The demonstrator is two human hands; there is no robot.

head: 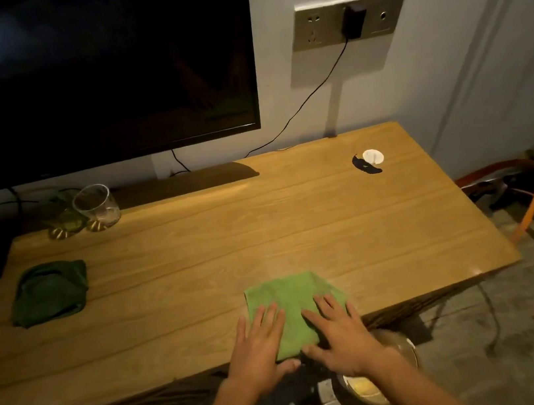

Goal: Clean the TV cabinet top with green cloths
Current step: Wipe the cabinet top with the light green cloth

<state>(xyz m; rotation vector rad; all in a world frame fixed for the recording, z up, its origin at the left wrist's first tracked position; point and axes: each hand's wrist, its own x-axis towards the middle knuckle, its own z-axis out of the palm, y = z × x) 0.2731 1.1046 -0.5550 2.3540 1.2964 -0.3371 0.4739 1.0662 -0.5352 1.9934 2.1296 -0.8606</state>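
A light green cloth (290, 297) lies folded flat near the front edge of the wooden TV cabinet top (212, 238). My left hand (259, 349) presses on its left part with straight, spread fingers. My right hand (339, 333) presses on its right part the same way, thumb at the cloth's near edge. A second, dark green cloth (48, 292) lies crumpled at the left of the top, away from both hands.
A black TV (83, 73) hangs over the back of the top. A glass (97, 207) stands at the back left beside cables. A small white cap and a dark scrap (370, 162) lie at the back right. A bowl (372, 381) sits on the floor below.
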